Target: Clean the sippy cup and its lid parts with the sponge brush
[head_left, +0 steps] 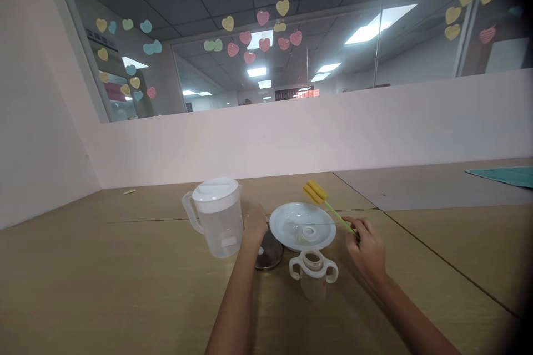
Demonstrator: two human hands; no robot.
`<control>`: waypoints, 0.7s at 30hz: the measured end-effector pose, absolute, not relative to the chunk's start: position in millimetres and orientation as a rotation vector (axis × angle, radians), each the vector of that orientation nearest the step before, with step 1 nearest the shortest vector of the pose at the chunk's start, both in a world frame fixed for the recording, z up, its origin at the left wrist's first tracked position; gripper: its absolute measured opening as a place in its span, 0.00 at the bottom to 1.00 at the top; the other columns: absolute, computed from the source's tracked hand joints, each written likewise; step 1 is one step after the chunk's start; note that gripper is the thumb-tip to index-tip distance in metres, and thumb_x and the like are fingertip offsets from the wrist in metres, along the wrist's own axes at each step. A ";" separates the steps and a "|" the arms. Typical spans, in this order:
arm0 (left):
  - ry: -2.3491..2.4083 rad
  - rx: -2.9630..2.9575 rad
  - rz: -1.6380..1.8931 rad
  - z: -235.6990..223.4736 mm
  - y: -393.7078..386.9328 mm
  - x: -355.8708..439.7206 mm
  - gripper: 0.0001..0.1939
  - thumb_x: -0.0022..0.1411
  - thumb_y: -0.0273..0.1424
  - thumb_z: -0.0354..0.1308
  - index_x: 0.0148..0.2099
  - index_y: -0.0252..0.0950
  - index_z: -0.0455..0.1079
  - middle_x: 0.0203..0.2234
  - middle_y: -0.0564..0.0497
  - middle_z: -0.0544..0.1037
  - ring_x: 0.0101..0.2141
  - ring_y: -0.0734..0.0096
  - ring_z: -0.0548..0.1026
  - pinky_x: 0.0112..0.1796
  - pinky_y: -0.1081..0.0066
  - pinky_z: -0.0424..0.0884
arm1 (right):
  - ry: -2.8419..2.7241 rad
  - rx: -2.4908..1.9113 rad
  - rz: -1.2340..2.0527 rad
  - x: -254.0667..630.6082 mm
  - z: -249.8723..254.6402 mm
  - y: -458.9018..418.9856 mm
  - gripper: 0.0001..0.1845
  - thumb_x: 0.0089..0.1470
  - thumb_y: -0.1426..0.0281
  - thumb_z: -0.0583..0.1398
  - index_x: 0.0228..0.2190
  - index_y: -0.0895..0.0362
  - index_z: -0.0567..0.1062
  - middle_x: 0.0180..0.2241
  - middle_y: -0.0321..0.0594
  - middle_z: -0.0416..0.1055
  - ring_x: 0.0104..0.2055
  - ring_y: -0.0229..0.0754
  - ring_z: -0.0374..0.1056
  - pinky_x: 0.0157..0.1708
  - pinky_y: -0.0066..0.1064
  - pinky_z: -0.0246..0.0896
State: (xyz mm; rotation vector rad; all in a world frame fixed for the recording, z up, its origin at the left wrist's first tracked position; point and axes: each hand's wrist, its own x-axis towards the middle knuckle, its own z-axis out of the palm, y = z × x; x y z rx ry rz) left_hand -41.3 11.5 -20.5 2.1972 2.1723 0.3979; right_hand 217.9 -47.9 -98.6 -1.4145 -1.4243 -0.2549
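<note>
A bottle brush with a yellow sponge head (315, 192) and thin green handle is held in my right hand (367, 249), fingers closed around the handle's lower end. Its head hangs above the far right rim of a white plate (280, 227). On the plate lie a white ring cap (308, 233) and a clear piece that is hard to make out. Before the plate stands an uncapped baby bottle (313, 280) with two white side handles. My left hand (255, 224) is between the pitcher and plate, over a dark round metal dish (270, 252); its fingers are blurred and mostly hidden.
A translucent pitcher (222, 233) with a white lid stands at the left, close to my left hand. On the table (125, 288), a teal cloth (506, 176) lies far right and a small flat scrap (129, 192) far left. Behind rises a low wall (266, 144) under a window.
</note>
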 end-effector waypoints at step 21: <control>2.040 2.468 0.384 6.8 -5.6 -3.1 0.18 0.64 0.30 0.46 0.55 0.32 0.61 0.47 0.36 0.71 0.48 0.57 0.70 0.45 0.63 0.66 | -1.427 -1.320 -0.250 218.2 -104.3 -41.4 0.15 0.45 0.73 0.48 0.34 0.57 0.71 0.31 0.40 0.70 0.29 0.40 0.66 0.29 0.29 0.59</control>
